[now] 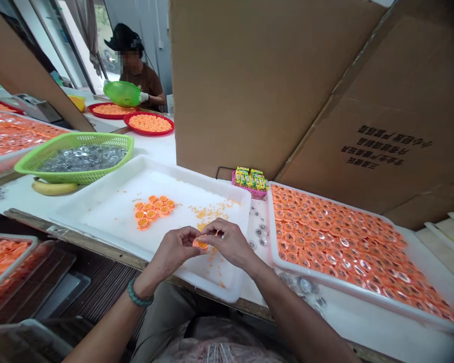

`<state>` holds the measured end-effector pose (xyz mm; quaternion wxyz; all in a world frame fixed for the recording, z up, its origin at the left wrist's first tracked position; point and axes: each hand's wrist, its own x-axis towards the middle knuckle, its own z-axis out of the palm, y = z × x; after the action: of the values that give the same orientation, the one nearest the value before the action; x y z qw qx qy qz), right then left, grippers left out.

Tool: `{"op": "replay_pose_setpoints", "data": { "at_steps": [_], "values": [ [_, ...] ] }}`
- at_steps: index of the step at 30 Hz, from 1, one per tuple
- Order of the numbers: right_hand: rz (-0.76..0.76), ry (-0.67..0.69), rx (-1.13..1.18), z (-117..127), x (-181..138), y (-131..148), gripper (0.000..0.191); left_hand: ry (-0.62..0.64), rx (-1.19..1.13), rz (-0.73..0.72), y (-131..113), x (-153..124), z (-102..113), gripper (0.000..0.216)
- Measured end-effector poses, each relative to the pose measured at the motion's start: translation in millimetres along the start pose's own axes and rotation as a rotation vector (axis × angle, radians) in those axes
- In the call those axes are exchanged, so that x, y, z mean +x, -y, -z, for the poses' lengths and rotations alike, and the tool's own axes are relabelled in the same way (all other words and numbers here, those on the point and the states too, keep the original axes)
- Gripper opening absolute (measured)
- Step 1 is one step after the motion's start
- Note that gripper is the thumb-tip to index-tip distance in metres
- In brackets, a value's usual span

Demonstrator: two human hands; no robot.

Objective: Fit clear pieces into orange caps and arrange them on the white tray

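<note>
My left hand [176, 249] and my right hand [230, 243] meet over the near edge of a white tray [109, 209]. Both pinch one small orange round piece [202, 244] between their fingertips. My left wrist wears a green bead bracelet [138, 298]. In the tray lies a small cluster of orange round pieces [153, 209] and a scatter of tiny orange bits [212, 212]. To the right, a second white tray [363, 297] is filled with several rows of orange pieces with clear tops [348, 244].
A green basket [41, 156] of clear parts and a banana [55, 188] sit at left. Clear discs [259, 234] lie between the trays, near a pink basket of small packets [250, 180]. Cardboard sheets [287, 75] stand behind. Another person [138, 70] holds a green bowl [121, 93] beyond red trays [149, 123].
</note>
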<state>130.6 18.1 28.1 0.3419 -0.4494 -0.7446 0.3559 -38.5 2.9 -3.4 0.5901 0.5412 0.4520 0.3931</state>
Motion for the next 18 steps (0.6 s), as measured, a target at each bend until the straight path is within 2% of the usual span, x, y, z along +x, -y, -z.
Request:
{"op": "replay_pose_setpoints", "data": {
  "at_steps": [4,10,14,18],
  "values": [
    [-0.003,0.009,-0.085,-6.0,4.5,-6.7,0.014,-0.028,0.036,0.007,2.5,0.1,3.0,0.031],
    [-0.084,-0.042,-0.203,-9.0,11.2,-15.9,0.014,-0.038,-0.100,0.013,-3.4,0.5,4.6,0.032],
    [-0.119,-0.162,-0.135,-11.1,5.9,-16.9,0.014,-0.100,-0.077,-0.008,-2.8,1.3,4.6,0.043],
    [-0.077,-0.197,0.001,-16.1,-11.5,-5.7,0.015,-0.154,-0.008,-0.046,2.7,2.4,4.7,0.043]
  ]
}}
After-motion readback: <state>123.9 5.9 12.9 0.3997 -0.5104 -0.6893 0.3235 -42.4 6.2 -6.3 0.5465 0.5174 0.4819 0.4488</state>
